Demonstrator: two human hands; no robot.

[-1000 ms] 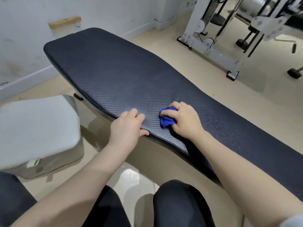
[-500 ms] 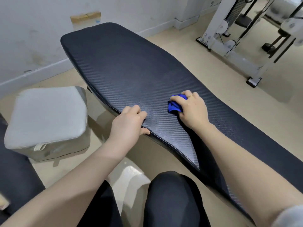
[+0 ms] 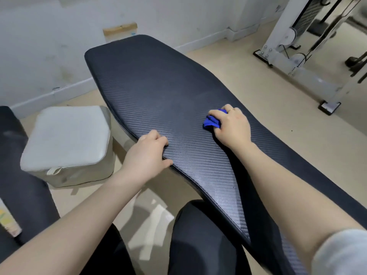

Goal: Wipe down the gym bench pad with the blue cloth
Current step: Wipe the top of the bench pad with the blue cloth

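Right hand [image 3: 231,125] is pressing the bunched blue cloth [image 3: 212,121] onto the black bench pad [image 3: 158,92], fingers curled tight around it (ring showing). At eight o'clock from it, the left hand [image 3: 148,155] is gripping the pad's near edge.

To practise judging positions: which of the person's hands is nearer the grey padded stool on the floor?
Left. The left hand grips the bench pad edge facing the stool; the right hand presses the blue cloth farther across.
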